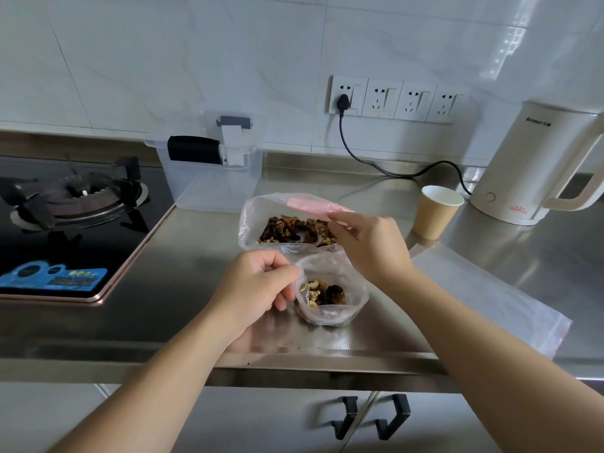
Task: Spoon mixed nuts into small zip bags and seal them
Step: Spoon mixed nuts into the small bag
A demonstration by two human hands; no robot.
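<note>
From your head camera, your left hand point(258, 282) has its fingers curled and pinching the near-left rim of the small bag point(330, 289), which probably keeps the mouth propped open and the bag upright on the steel counter point(183, 256). A modest heap of mixed nuts point(325, 294) already sits in its bottom, so filling looks under way, not finished, and the seal is not yet pressed.

Your right hand point(369, 246) hovers over the gap between the small bag and the big bag point(287, 223) of nuts just behind it. Its fingers are bent and close together near the big bag's pink zip strip, but whether they grip a spoon or the plastic, you cannot tell; no spoon shows clearly. Keeping the two bags touching makes each transfer short.

A flat empty bag point(490, 305) lies under and to the right, likely next in line. A paper cup point(438, 210) and kettle point(536, 165) stand further right.
</note>
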